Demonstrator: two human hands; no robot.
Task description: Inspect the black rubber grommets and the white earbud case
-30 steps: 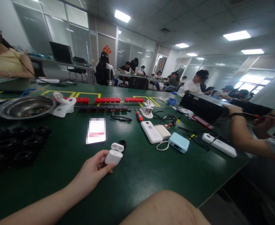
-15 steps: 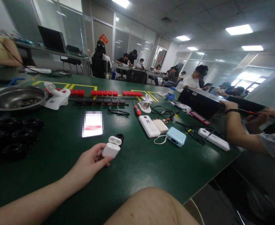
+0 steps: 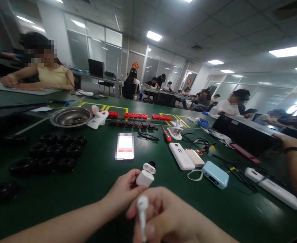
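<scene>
My left hand [image 3: 121, 194] is closed around a small white earbud case [image 3: 145, 175] with its lid flipped open, just above the green table [image 3: 92, 175]. My right hand [image 3: 168, 217] is low in the foreground, close to the camera, pinching a white earbud [image 3: 142, 212] whose stem points down. The earbud sits just below and in front of the case. A lit phone [image 3: 125, 146] lies flat on the table beyond the case.
Black rubber rings [image 3: 50, 153] lie at the left, a steel bowl [image 3: 70, 116] behind them. White and blue power banks [image 3: 215, 173], cables, a red screwdriver [image 3: 166, 135] and red and black strips lie ahead. Another person's arm [image 3: 296, 162] rests at the right; people sit around.
My right hand has come up into view holding a white earbud. The view has swung left and the left hand with the case sits more to the right in it.
</scene>
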